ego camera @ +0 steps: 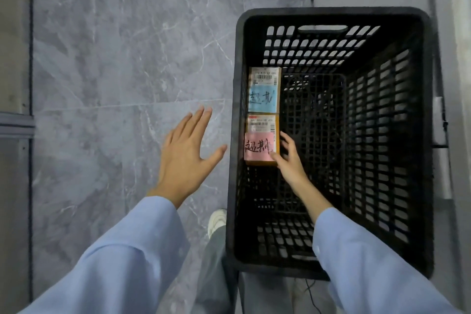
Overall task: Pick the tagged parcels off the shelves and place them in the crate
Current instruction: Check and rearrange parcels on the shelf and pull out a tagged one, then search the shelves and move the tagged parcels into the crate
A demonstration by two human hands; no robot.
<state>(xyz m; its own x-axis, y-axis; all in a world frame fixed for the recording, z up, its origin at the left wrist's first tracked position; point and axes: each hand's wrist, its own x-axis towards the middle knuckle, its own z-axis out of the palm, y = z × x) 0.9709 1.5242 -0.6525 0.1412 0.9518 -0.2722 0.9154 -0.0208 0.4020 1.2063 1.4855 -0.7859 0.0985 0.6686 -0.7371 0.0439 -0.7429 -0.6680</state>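
The black slatted crate (331, 11) holds two parcels end to end against its left wall: the blue-tagged parcel (263, 89) farther off, the pink-tagged parcel (258, 140) nearer. The crate stands over a grey marbled tile floor (114, 58), with a white shoe (216, 220) beside it. The right hand (290, 160) reaches inside, fingers along the pink-tagged parcel's right side and thumb on its near corner, pinching it. The left hand (186, 158) hovers outside the crate, fingers spread, holding nothing.

The blue-tagged parcel (263, 94) and pink-tagged parcel (258, 146) line the left wall of the crate (331, 11) (end to end). Its floor's middle and right lie bare.
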